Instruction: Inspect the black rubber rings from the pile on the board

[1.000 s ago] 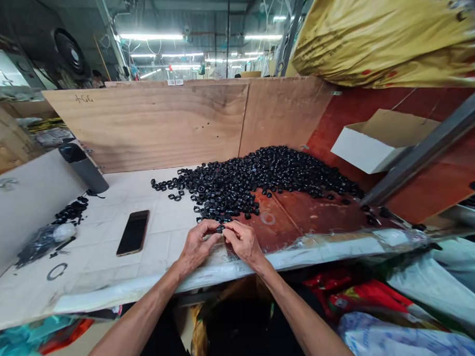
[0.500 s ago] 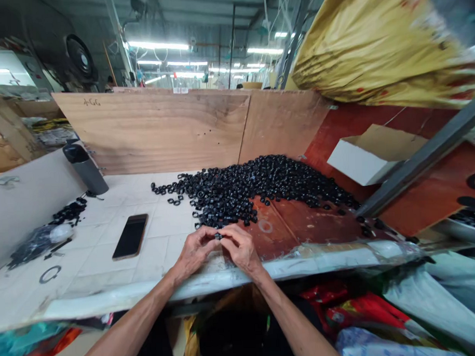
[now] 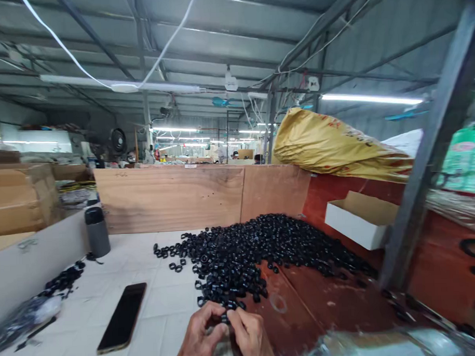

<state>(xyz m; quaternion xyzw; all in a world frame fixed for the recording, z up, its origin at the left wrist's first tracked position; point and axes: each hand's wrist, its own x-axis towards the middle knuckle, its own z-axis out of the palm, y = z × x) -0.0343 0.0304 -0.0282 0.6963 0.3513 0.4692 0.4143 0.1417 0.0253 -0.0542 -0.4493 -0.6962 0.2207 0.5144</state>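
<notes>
Low in the head view, my left hand (image 3: 201, 336) and my right hand (image 3: 251, 336) meet at their fingertips. Between them they pinch a small black ring-shaped part (image 3: 225, 318), mostly covered by the fingers. Just beyond the hands spreads a large pile of small black rings (image 3: 259, 250), glossy and loosely heaped. A few single rings (image 3: 179, 268) lie apart at the pile's left side.
Left on the white table covering (image 3: 159, 295) lie a phone (image 3: 123, 317) and black scraps (image 3: 65, 277); a grey bottle (image 3: 97, 235) stands behind. A wooden board (image 3: 171, 198) closes the back. At right are a white box (image 3: 354, 223) and a metal post (image 3: 416, 166).
The camera has tilted up, so hands, pile and table sit lower in view and more ceiling shows. Both hands still hold the small part together in front of the pile.
</notes>
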